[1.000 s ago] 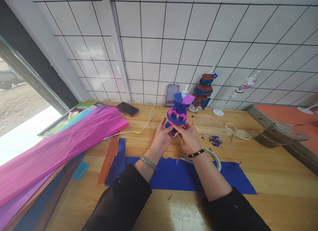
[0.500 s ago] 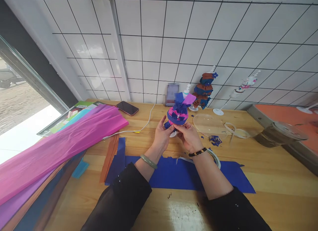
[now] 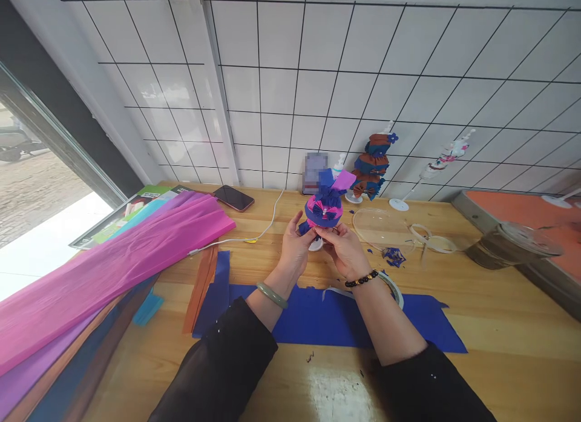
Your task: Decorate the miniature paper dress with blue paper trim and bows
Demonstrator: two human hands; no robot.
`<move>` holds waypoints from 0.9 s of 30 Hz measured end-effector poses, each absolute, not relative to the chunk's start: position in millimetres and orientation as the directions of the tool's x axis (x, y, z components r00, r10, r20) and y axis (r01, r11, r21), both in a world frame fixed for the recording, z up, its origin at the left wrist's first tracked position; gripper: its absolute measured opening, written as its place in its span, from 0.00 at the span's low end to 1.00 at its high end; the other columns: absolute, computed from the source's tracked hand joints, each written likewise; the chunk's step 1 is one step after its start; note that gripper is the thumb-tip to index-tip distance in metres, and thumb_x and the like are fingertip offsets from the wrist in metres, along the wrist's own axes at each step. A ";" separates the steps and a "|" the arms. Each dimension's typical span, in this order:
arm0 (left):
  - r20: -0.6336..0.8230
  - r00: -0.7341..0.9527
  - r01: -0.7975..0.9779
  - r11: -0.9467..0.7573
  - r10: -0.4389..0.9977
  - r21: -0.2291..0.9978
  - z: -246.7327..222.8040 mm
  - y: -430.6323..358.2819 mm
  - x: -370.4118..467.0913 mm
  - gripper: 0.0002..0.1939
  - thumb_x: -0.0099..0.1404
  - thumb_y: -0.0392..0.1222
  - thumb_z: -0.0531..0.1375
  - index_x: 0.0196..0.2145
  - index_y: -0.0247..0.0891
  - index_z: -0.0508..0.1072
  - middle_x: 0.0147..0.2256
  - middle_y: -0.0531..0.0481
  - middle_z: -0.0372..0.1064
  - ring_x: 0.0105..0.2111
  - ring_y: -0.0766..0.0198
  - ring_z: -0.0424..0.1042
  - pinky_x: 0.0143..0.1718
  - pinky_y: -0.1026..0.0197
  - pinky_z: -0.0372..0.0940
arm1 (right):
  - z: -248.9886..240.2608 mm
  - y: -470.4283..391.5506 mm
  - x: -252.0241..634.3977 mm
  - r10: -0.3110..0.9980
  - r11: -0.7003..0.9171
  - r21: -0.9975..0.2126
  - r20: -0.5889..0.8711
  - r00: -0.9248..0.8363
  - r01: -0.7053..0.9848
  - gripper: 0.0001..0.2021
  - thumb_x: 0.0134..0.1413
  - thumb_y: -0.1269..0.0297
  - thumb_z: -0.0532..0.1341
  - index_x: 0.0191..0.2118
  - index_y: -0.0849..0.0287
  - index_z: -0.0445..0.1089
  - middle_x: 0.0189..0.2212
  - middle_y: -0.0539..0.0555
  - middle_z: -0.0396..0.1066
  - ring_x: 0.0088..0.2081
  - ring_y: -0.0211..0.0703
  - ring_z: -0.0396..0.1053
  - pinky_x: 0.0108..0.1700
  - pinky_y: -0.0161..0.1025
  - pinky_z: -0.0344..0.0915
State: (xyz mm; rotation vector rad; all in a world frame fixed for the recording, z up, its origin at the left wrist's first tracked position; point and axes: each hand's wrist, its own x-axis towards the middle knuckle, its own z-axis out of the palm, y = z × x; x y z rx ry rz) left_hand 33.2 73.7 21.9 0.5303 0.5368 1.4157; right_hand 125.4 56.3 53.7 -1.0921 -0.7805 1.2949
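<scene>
A blue and pink paper-dressed figure (image 3: 324,211) with a small bow on its front is held upright above the table. My left hand (image 3: 295,245) grips its lower part from the left, thumb in front. From the right, my right hand (image 3: 344,247) pinches the same lower edge, and the two thumbs nearly meet. Part of a white base (image 3: 316,244) shows between the hands. Beneath my forearms lies a long sheet of blue paper (image 3: 327,325), with a roll of white tape (image 3: 393,289) partly behind my right wrist.
Pink paper (image 3: 181,240) and other coloured sheets lie at left, near a phone (image 3: 233,198). Behind stand a brown and blue figure (image 3: 372,161) and a white one (image 3: 449,155). Blue scraps (image 3: 393,257), a clear lid (image 3: 379,225) and a jar (image 3: 503,246) are at right.
The held figure has tilted very slightly to the left. Both hands keep their hold in nearly the same place.
</scene>
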 end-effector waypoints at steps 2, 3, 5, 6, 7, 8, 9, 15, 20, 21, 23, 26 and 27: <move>-0.037 0.091 -0.784 0.095 0.995 0.613 20.7 74.4 31.9 0.37 0.45 0.30 0.67 0.53 0.38 0.60 0.31 0.51 0.70 0.30 0.67 0.70 0.38 0.60 0.61 | 54.5 55.7 125.4 0.982 -0.065 -0.939 -0.121 0.146 -0.339 0.18 0.26 0.64 0.71 0.28 0.58 0.66 0.22 0.44 0.68 0.23 0.33 0.64 0.24 0.32 0.58; -0.035 0.101 -0.795 0.102 0.994 0.598 19.7 74.8 31.2 0.36 0.46 0.30 0.67 0.53 0.39 0.60 0.31 0.51 0.70 0.30 0.67 0.70 0.38 0.61 0.61 | 55.0 55.3 125.8 0.982 -0.067 -0.940 -0.121 0.143 -0.333 0.18 0.27 0.63 0.71 0.28 0.58 0.66 0.22 0.45 0.69 0.23 0.33 0.63 0.24 0.32 0.57; -0.031 0.125 -0.814 0.120 0.992 0.569 17.5 75.4 29.8 0.34 0.47 0.30 0.66 0.52 0.40 0.61 0.32 0.51 0.70 0.31 0.68 0.70 0.38 0.62 0.61 | 56.0 54.9 127.2 0.983 -0.073 -0.944 -0.123 0.138 -0.321 0.18 0.27 0.63 0.71 0.29 0.58 0.67 0.22 0.44 0.68 0.22 0.32 0.62 0.23 0.31 0.56; -0.028 0.134 -0.819 0.127 0.991 0.559 16.3 75.7 29.3 0.33 0.48 0.30 0.66 0.51 0.40 0.61 0.32 0.51 0.70 0.31 0.68 0.70 0.37 0.62 0.61 | 56.2 54.8 128.4 0.983 -0.076 -0.946 -0.125 0.138 -0.315 0.18 0.27 0.63 0.71 0.29 0.58 0.67 0.21 0.44 0.67 0.21 0.31 0.60 0.22 0.31 0.55; -0.024 0.141 -0.822 0.131 0.990 0.555 15.2 75.9 28.8 0.32 0.48 0.30 0.66 0.51 0.39 0.62 0.32 0.50 0.70 0.32 0.68 0.70 0.37 0.63 0.61 | 56.2 54.8 129.8 0.982 -0.079 -0.947 -0.128 0.139 -0.311 0.17 0.28 0.63 0.71 0.29 0.58 0.67 0.20 0.43 0.65 0.20 0.30 0.58 0.22 0.31 0.54; -0.020 0.146 -0.821 0.132 0.989 0.555 14.3 76.1 28.5 0.32 0.48 0.30 0.65 0.51 0.39 0.62 0.33 0.50 0.70 0.32 0.68 0.70 0.36 0.63 0.60 | 56.0 54.9 131.5 0.981 -0.084 -0.948 -0.132 0.140 -0.306 0.17 0.28 0.63 0.71 0.29 0.58 0.66 0.18 0.42 0.64 0.19 0.29 0.57 0.21 0.30 0.53; -0.015 0.149 -0.819 0.132 0.989 0.559 13.6 76.2 28.2 0.31 0.49 0.31 0.65 0.51 0.39 0.62 0.33 0.50 0.70 0.33 0.67 0.70 0.36 0.63 0.60 | 55.5 54.9 133.5 0.980 -0.088 -0.950 -0.136 0.143 -0.299 0.17 0.28 0.62 0.70 0.29 0.58 0.66 0.17 0.41 0.62 0.18 0.28 0.55 0.21 0.30 0.53; -0.013 0.160 -0.809 0.139 0.987 0.572 13.3 77.2 27.9 0.31 0.48 0.32 0.66 0.50 0.40 0.63 0.35 0.49 0.70 0.34 0.66 0.70 0.37 0.62 0.60 | 54.2 47.4 147.2 0.973 -0.122 -0.968 -0.160 0.167 -0.221 0.16 0.31 0.61 0.70 0.28 0.58 0.65 0.16 0.41 0.59 0.17 0.28 0.53 0.20 0.30 0.48; -0.034 0.147 -0.810 0.141 0.988 0.569 14.8 78.1 28.8 0.31 0.47 0.31 0.67 0.49 0.39 0.63 0.34 0.50 0.70 0.33 0.65 0.70 0.38 0.60 0.60 | 54.6 29.0 154.1 0.997 -0.061 -0.958 -0.071 -0.026 0.280 0.08 0.40 0.60 0.64 0.25 0.59 0.68 0.19 0.46 0.65 0.22 0.33 0.59 0.25 0.33 0.55; -0.040 0.146 -0.811 0.143 0.988 0.567 14.9 78.2 28.9 0.31 0.46 0.31 0.67 0.49 0.39 0.64 0.34 0.50 0.70 0.33 0.65 0.71 0.39 0.60 0.60 | 53.3 24.8 153.9 0.994 -0.028 -0.919 -0.068 -0.090 0.394 0.07 0.42 0.60 0.62 0.25 0.59 0.69 0.21 0.48 0.67 0.24 0.35 0.62 0.27 0.34 0.58; -0.044 0.147 -0.815 0.146 0.988 0.561 14.8 78.1 29.0 0.31 0.46 0.31 0.67 0.48 0.39 0.64 0.34 0.50 0.71 0.33 0.65 0.71 0.39 0.60 0.60 | 49.1 16.5 151.6 0.971 0.011 -0.850 -0.117 -0.209 0.527 0.07 0.44 0.61 0.60 0.27 0.60 0.70 0.24 0.51 0.71 0.27 0.39 0.66 0.31 0.35 0.61; -0.047 0.151 -0.816 0.151 0.987 0.558 14.3 77.8 28.8 0.31 0.46 0.31 0.67 0.48 0.39 0.64 0.34 0.50 0.71 0.32 0.66 0.71 0.38 0.61 0.59 | 41.3 6.4 145.3 0.925 0.060 -0.790 -0.186 -0.332 0.611 0.08 0.45 0.64 0.60 0.32 0.61 0.72 0.31 0.54 0.73 0.31 0.42 0.68 0.34 0.37 0.63; -0.048 0.151 -0.815 0.152 0.987 0.560 14.2 77.7 28.7 0.31 0.45 0.31 0.67 0.47 0.39 0.64 0.34 0.50 0.71 0.32 0.66 0.71 0.38 0.61 0.59 | 39.4 3.9 143.2 0.918 0.093 -0.765 -0.183 -0.352 0.638 0.09 0.44 0.65 0.61 0.33 0.61 0.73 0.32 0.55 0.73 0.33 0.43 0.69 0.35 0.37 0.63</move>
